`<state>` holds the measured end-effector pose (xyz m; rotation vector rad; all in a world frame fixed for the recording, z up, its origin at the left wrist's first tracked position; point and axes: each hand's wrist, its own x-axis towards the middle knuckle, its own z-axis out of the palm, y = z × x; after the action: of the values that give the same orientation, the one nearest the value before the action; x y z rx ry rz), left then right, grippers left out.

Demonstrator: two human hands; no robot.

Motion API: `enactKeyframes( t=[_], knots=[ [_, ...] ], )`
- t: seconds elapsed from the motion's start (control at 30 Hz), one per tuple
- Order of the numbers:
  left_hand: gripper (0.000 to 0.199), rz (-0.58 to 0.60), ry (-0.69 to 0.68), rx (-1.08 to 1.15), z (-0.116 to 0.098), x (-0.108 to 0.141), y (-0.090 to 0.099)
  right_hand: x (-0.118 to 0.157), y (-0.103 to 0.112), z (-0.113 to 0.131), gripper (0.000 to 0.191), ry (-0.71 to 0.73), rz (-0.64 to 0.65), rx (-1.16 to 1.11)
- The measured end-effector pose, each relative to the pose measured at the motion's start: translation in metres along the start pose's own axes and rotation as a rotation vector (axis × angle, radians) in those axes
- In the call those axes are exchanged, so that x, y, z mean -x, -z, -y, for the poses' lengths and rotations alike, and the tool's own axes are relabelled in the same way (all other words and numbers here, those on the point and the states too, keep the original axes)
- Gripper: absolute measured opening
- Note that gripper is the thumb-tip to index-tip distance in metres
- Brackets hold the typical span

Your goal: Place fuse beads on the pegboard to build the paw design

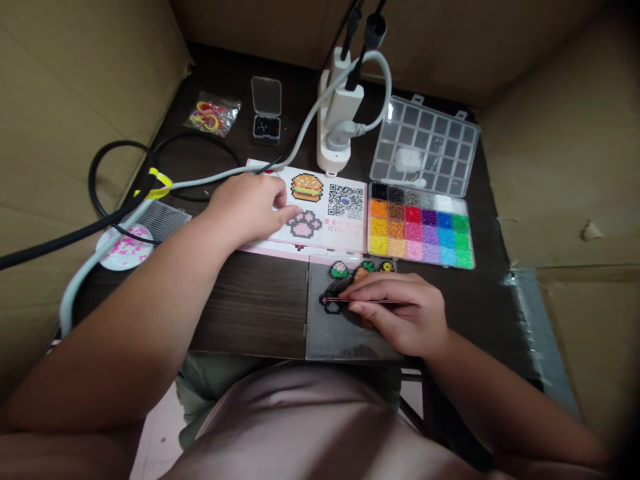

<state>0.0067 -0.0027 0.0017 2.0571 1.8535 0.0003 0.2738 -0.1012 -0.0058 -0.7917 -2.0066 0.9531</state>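
One clear pegboard [325, 340] lies beneath the right grip [413, 310], around a thin tool [387, 301].

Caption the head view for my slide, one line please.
Left hand on the pattern sheet, right hand holding tweezers over the pegboard, bead tray beyond.

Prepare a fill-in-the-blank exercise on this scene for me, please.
The left hand rests on the pattern sheet, near a pink ____ print.
The food printed above that is a ____.
The hand holding the thin tool is the ____ one.
In the bead case, the lower left beads are ____.

Answers: paw; burger; right; yellow.
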Motion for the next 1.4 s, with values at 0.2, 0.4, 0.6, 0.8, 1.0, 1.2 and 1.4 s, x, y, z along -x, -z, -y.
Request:
enactKeyframes(
  t=[0.2, 0.4, 0.6, 0.8, 1.0, 1.2, 1.4],
  knots=[
    [0.046, 0.008, 0.003, -0.026, 0.0, 0.0, 0.0004, -0.0003, -0.0007, 0.0005, 0.012, 0.001, 0.004, 0.001],
    [0.046, 0.014, 0.007, -0.026, -0.0013, 0.0, 0.0014, -0.0007, -0.002, 0.0002, 0.01, -0.008, -0.002, -0.013],
    [0.044, 0.005, -0.004, -0.029, -0.0006, -0.0006, 0.0003, -0.0016, -0.0014, 0.0007, 0.009, -0.01, 0.002, -0.003],
    [0.044, -0.002, -0.013, -0.013, 0.0002, -0.0005, -0.0002, -0.0011, -0.0008, 0.0001, 0.011, -0.008, 0.0, -0.006],
    [0.042, -0.007, -0.004, -0.003, 0.0001, -0.0005, -0.0004, -0.0003, -0.0002, -0.0001, 0.01, -0.014, 0.008, -0.008],
    [0.043, -0.003, -0.011, -0.013, 0.0003, 0.0, -0.0003, -0.0007, -0.0007, 0.0003, 0.01, -0.009, 0.006, -0.016],
    [0.041, -0.003, -0.001, -0.017, -0.0003, 0.0002, 0.0002, -0.0001, -0.0008, 0.0001, 0.01, -0.022, 0.009, -0.012]
  ],
)
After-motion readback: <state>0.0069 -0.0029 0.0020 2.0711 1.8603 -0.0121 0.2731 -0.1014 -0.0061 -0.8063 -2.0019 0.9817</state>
